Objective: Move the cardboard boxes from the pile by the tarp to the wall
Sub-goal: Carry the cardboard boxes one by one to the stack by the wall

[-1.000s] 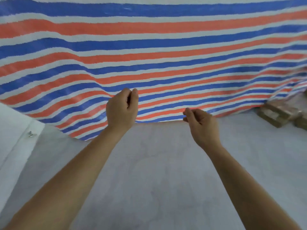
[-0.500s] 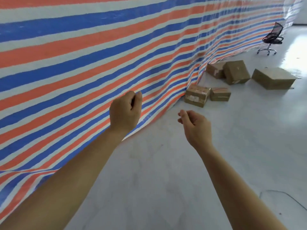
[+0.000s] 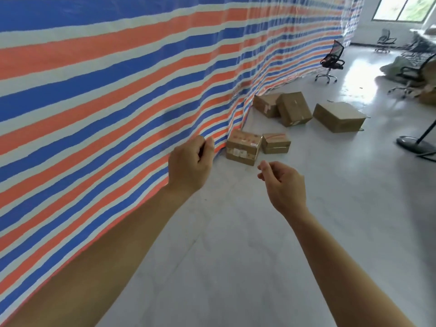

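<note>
Head view: your left hand [image 3: 190, 165] is up in front of the striped tarp [image 3: 106, 95], fingers curled into a fist, gripping nothing. Your right hand [image 3: 284, 182] is beside it over the floor [image 3: 236, 256], fingers loosely bent, thumb and forefinger apart, also empty. Neither hand touches a box.

The cardboard boxes sit ahead on the floor along the tarp's foot. Nearest is the labelled box [image 3: 243, 149], right against the tarp's bottom edge, with the small box [image 3: 275, 143] just beside it on the right. Further back, the rear box [image 3: 265, 105] is by the tarp and the tilted box [image 3: 293, 108] is up against it; can't tell if it leans on it. The large box [image 3: 337, 116] sits right of those, apart from the tarp.

The tarp hangs as a blue, orange and white curtain down the whole left side. A black office chair [image 3: 330, 60] stands beyond the boxes, near the tarp. A round stand base [image 3: 416, 142] with a slanted pole is at the right edge. More chairs [image 3: 384, 41] and a window [image 3: 405, 8] are at the far end.
</note>
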The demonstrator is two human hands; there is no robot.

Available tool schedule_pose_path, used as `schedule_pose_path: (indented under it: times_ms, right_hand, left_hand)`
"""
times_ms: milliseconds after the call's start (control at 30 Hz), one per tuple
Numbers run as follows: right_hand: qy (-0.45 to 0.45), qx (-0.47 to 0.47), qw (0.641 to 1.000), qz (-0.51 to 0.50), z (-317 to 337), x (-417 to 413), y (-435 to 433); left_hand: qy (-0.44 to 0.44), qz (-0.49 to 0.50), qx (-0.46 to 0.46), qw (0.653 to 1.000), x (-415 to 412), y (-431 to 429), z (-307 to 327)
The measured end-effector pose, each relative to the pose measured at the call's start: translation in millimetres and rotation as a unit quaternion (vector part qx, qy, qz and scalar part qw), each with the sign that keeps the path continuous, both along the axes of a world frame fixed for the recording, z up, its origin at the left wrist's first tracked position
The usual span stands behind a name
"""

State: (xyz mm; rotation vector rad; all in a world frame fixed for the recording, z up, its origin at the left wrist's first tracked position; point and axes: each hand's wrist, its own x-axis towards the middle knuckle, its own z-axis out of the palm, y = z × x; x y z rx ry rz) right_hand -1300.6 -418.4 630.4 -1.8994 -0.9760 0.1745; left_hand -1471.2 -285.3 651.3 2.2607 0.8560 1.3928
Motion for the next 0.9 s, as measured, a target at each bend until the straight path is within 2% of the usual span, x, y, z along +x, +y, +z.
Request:
schedule_pose_path:
  times_ms: [133,300,467,567,667,733,833,900]
  right_hand:
    - [-0.026,-0.015,0.998,-0.047,14.4,92.0,49.9]
    - [-0.008,0.0,0.992,-0.123,16.7,198.8,64.5]
    - [0.013,0.019,0.985,-0.172,0.2,326.2,92.1]
    - [0.019,0.013,0.986,-0.162,-11.4,409.9,121.5]
    - [0.009,0.0,0.99,-0.14,-11.1,482.1,161.2]
    - [0.009,-0.004,0.992,-0.13,-8.5,520.1,188.5]
    - [0.016,-0.018,0.994,-0.103,-3.0,572.0,238.8]
    - [0.005,-0.031,0.996,-0.083,-3.6,598.1,268.7]
  left_hand:
    - [0.01,-0.03,-0.004,0.999,112.6,75.1,18.4]
    - [0.037,-0.051,0.005,0.998,237.4,105.8,29.1]
    - [0.08,-0.064,-0.009,0.995,370.4,139.3,6.9]
    - [0.087,-0.061,-0.044,0.993,450.3,158.5,-2.2]
    - [0.041,-0.041,-0.062,0.996,512.9,177.0,7.4]
    - [0.02,-0.025,-0.067,0.997,546.2,200.7,10.4]
    - [0.037,0.025,-0.09,0.995,592.9,256.1,5.5]
    - [0.033,0.021,-0.101,0.994,617.5,286.8,5.0]
